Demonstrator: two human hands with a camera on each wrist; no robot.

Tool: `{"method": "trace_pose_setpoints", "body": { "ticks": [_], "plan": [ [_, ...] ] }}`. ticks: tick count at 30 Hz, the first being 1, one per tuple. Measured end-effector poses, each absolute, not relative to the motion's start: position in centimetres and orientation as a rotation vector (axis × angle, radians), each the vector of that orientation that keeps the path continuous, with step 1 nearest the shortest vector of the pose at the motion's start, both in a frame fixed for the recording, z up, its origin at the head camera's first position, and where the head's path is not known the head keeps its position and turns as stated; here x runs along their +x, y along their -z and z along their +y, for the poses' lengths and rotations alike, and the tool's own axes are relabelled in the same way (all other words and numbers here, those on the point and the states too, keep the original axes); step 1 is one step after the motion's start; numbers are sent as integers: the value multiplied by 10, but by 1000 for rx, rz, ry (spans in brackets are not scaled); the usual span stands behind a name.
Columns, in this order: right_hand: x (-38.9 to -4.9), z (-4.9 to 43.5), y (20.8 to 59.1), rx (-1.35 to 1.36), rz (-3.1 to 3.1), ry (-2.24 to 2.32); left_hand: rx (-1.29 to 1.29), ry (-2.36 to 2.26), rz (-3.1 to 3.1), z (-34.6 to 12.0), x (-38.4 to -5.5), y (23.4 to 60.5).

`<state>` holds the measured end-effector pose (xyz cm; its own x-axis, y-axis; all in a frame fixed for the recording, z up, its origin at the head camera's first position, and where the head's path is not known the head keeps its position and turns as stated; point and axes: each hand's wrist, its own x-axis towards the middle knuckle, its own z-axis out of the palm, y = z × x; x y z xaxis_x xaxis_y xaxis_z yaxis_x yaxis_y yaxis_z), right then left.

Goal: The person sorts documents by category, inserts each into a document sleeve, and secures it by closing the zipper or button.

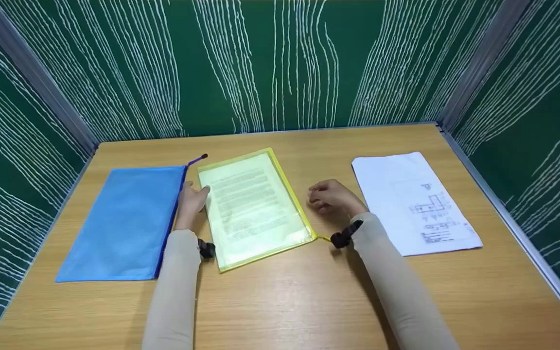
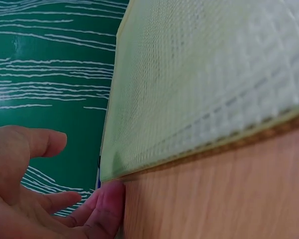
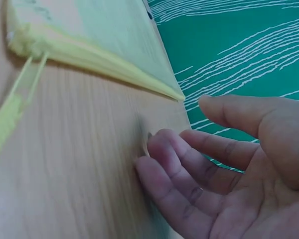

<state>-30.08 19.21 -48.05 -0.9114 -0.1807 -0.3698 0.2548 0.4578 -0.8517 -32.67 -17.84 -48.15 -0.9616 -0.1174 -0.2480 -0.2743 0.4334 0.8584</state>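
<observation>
A yellow zip folder (image 1: 246,209) with a printed sheet showing through its clear front lies tilted mid-table. My left hand (image 1: 192,203) is at its left edge; in the left wrist view the fingertips (image 2: 109,204) touch the table beside the folder's edge, the thumb raised apart from it. My right hand (image 1: 331,197) is just right of the folder, fingers loosely curled and holding nothing. The folder's yellow zip pull (image 3: 10,114) hangs from the near right corner, close to the right wrist.
A blue zip folder (image 1: 127,223) lies on the left, its dark pull cord (image 1: 197,159) pointing away. White papers (image 1: 416,204) with a printed drawing lie on the right. Green walls (image 1: 280,63) with white lines stand behind and beside the wooden table (image 1: 270,311).
</observation>
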Motion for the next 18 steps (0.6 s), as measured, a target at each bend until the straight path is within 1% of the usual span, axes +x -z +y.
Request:
{"method": "trace_pose_setpoints", "body": {
  "ticks": [11, 18],
  "plan": [
    [-306, 177, 485, 105, 2214, 1485, -372, -1559, 2323, -185, -320, 474],
    [-301, 173, 484, 49, 2177, 1522, -416, -1600, 2271, -182, -320, 474]
  ]
}}
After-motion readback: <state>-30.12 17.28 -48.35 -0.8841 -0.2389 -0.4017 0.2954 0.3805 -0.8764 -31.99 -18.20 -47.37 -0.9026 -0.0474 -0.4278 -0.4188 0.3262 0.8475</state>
